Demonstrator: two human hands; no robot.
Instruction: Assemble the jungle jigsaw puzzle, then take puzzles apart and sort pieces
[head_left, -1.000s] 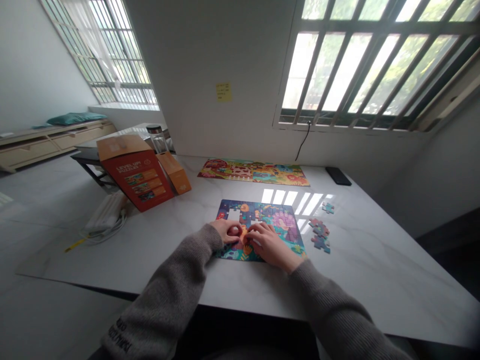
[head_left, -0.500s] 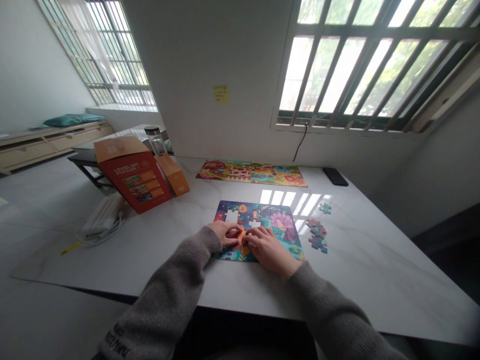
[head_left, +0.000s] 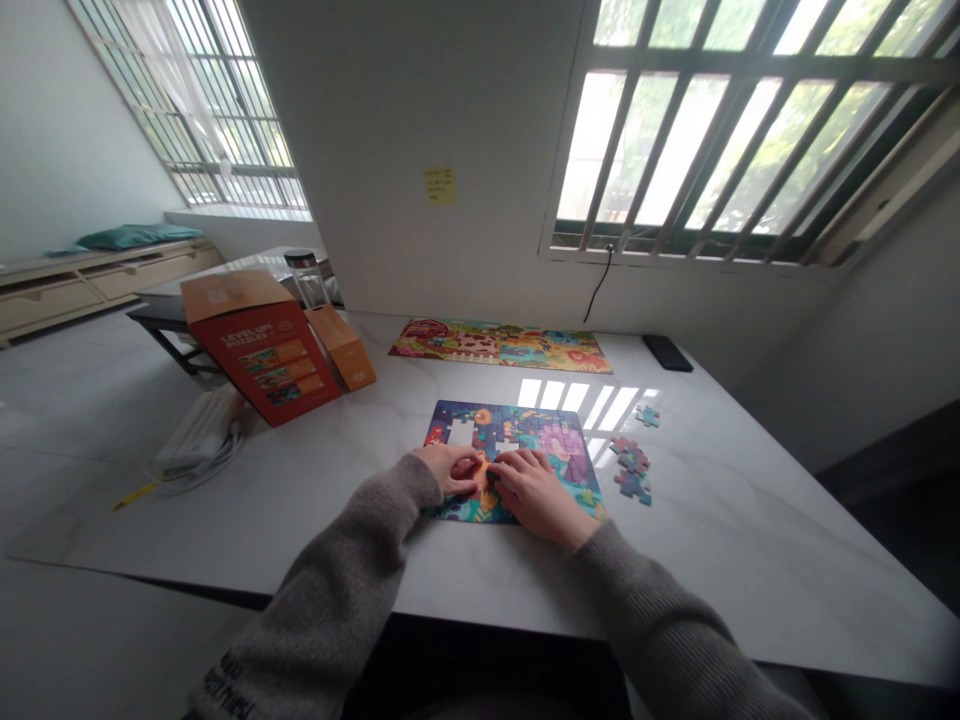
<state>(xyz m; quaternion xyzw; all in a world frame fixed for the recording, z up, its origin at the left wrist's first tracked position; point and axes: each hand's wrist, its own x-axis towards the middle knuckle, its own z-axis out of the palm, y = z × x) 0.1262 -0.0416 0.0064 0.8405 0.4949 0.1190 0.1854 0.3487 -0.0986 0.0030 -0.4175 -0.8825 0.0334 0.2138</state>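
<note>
A sea-themed jigsaw puzzle lies on the white marbled table, with gaps showing in its upper left and upper middle. My left hand rests over its lower left part, fingers pinched at an orange puzzle piece. From the other side, my right hand has its bent fingertips on the same piece, close to the left fingers. Both hands partly cover the board, so the piece's edges are hidden. Several loose puzzle pieces lie right of the board, one set apart farther back.
Two finished puzzles lie side by side along the wall. At left stand a red puzzle box and a smaller orange box, with a white power strip and cable in front. A black phone lies at the back right.
The camera view shifts slightly. My hands stay at the orange puzzle piece, with only a small movement of the fingers.
</note>
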